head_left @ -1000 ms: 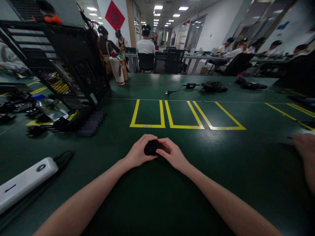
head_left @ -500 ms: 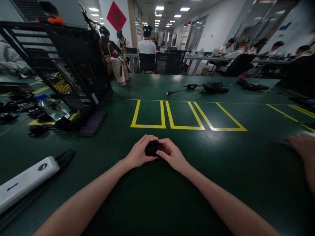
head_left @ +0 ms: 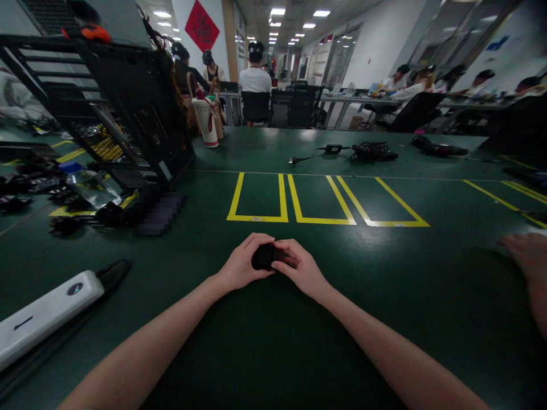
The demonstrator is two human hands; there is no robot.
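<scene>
Between my two hands is a small, dark, rounded object (head_left: 262,257); its kind is too dark to make out. My left hand (head_left: 241,263) curls around its left side, thumb below and fingers above. From the other side my right hand (head_left: 301,267) closes on its right edge, with the thumb and fingertips touching it. Both hands rest low over the green table (head_left: 265,341), in front of yellow tape outlines (head_left: 257,219). The underside of the dark object is hidden.
At left stand a black computer case (head_left: 132,108), a plastic bottle (head_left: 96,185) and a white device (head_left: 47,316) with a cable. A paper cup (head_left: 207,122) is behind. Coiled black cables (head_left: 371,151) lie at the back. Another person's hand (head_left: 523,256) rests at the right edge.
</scene>
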